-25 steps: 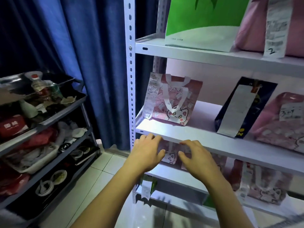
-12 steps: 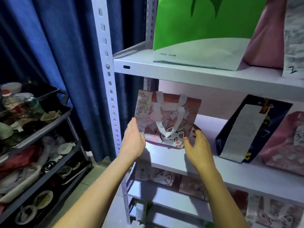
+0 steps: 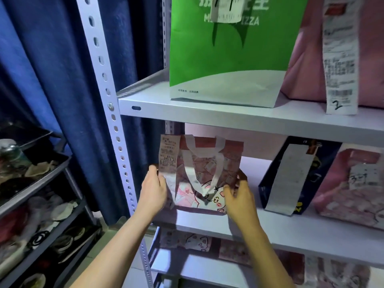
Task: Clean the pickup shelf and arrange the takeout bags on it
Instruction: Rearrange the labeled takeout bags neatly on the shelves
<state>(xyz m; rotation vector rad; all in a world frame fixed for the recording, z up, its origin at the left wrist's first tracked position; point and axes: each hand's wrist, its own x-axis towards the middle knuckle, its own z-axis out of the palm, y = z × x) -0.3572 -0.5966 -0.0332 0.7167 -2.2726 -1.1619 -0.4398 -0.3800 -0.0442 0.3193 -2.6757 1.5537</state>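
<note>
Pink cat bag [image 3: 204, 177] upright on the middle shelf [image 3: 291, 227] at its left end, left hand [image 3: 153, 194] gripping its left edge, right hand [image 3: 239, 196] pinching its right side, green bag [image 3: 226, 57] on the shelf above

both hands raised — left hand [image 3: 154, 193], right hand [image 3: 241, 197] gripping.

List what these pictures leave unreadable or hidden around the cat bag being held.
- Cat bag, head view: contents unseen, its walls hide them; lower corners covered by the left hand and right hand.
- Its receipt: print too small and blurred.
- Green bag: top cut off by the frame edge.
- Bags on the lower shelf: mostly hidden by that shelf and the arms.
</note>
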